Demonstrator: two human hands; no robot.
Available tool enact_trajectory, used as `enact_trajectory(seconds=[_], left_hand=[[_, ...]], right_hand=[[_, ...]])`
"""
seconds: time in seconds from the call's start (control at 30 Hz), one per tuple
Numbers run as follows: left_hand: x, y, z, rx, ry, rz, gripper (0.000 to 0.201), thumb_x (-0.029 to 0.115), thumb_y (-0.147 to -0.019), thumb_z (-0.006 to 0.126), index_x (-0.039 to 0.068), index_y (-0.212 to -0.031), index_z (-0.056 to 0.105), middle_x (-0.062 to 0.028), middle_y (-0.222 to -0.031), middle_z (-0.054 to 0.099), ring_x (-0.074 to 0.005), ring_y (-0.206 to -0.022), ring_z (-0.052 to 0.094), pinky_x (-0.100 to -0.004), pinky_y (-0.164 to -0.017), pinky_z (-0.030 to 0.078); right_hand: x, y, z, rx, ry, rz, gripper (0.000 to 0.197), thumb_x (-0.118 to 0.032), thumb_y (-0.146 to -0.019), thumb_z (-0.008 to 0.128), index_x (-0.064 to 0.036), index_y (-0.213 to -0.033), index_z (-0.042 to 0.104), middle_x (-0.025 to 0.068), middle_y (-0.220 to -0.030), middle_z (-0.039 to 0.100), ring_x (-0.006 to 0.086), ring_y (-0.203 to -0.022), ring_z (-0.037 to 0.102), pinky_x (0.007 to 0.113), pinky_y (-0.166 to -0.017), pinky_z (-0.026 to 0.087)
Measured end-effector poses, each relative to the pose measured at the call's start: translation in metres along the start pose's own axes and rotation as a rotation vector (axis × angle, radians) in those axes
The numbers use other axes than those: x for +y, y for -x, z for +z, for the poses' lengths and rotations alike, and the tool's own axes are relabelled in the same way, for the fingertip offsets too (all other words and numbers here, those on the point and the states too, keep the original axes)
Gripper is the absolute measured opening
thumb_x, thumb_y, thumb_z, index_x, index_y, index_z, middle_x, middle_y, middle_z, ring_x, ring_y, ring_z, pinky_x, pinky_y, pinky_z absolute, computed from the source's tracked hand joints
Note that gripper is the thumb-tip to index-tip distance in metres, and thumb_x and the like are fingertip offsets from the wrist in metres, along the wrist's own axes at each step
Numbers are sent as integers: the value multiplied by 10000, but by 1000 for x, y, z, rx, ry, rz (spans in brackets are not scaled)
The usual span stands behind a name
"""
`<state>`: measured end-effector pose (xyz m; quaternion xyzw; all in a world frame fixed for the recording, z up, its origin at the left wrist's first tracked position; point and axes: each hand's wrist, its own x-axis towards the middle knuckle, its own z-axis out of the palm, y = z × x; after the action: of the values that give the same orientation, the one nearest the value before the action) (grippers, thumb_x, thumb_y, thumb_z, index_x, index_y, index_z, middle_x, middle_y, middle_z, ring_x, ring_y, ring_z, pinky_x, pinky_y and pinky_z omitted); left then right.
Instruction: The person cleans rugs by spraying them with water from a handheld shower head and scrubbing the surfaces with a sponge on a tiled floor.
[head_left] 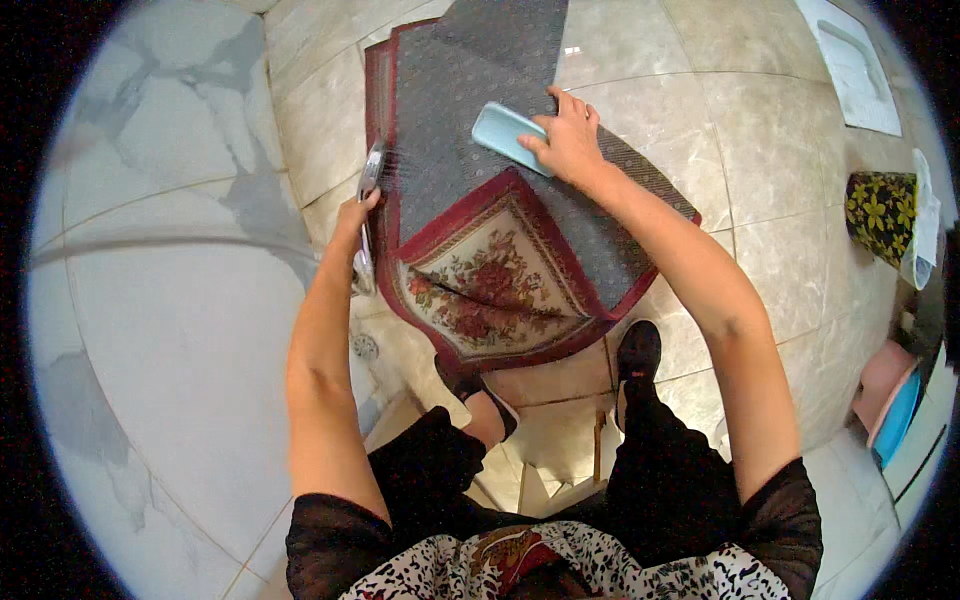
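By the curled fingers of the left hand (358, 210) a shower head (374, 168) is gripped, by the loosely bent fingers of the right hand (577, 142) a blue scrubber (506, 134) is held on the folded rug (450, 100), and a shoe (640, 348) is marked in illegible red.

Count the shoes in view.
2, both worn: the left shoe at the near edge of the rug, the right shoe just right of that edge. Any under the rug would be hidden.

Both arms (325, 345) reach forward, left grip (356, 212) clenched, right grip (572, 142) half-curled.
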<state>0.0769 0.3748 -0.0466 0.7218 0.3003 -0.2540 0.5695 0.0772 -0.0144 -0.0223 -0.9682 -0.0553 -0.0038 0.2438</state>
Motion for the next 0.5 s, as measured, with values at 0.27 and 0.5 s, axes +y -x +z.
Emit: enact_trajectory(seconds=[0.27, 0.5], left_hand=[[47, 9, 19, 87, -586, 9, 377, 215, -756, 690, 3, -1054, 598, -64, -949, 606, -175, -807, 558, -312, -692, 445], [4, -34, -54, 187, -633, 321, 258, 174, -730, 661, -17, -903, 651, -75, -773, 635, -211, -670, 571, -318, -635, 449]], right_hand=[[20, -15, -9, -82, -238, 114, 398, -407, -729, 656, -102, -983, 682, 187, -1209, 514, 324, -1082, 511, 395, -933, 399], [7, 27, -66, 91, -503, 212, 309, -267, -714, 650, 30, -800, 666, 218, -1018, 595, 358, -916, 575, 387, -813, 437]])
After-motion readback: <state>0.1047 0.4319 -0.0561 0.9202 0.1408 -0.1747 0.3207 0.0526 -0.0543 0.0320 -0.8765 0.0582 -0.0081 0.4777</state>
